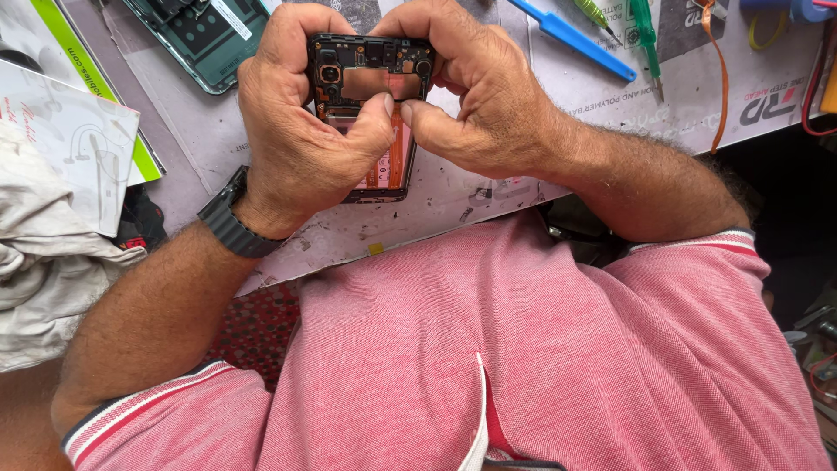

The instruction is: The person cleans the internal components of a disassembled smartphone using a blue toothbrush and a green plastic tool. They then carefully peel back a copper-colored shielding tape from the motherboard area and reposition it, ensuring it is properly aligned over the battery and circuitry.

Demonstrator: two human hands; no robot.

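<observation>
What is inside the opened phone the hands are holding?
Inside the opened phone: camera module, dark circuit board, copper-coloured shield, orange battery. Left hand and right hand cover its sides and middle.

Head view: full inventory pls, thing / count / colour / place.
opened phone: 1, black frame with orange-pink battery, centre top, held over the mat
back cover: 1, dark green, top left on the mat
mat: 1, grey with print, under the phone
blue tool: 1, blue, top right of centre
green screwdrivers: 2, green, top right
orange cable: 1, orange, right on the mat
leaflets: a few, white and green, left
cloth: 1, off-white, far left
watch: 1, black, left wrist
shirt: 1, pink, bottom
left hand: 1, grips the phone, thumb on it
right hand: 1, grips the phone, thumb on it
</observation>
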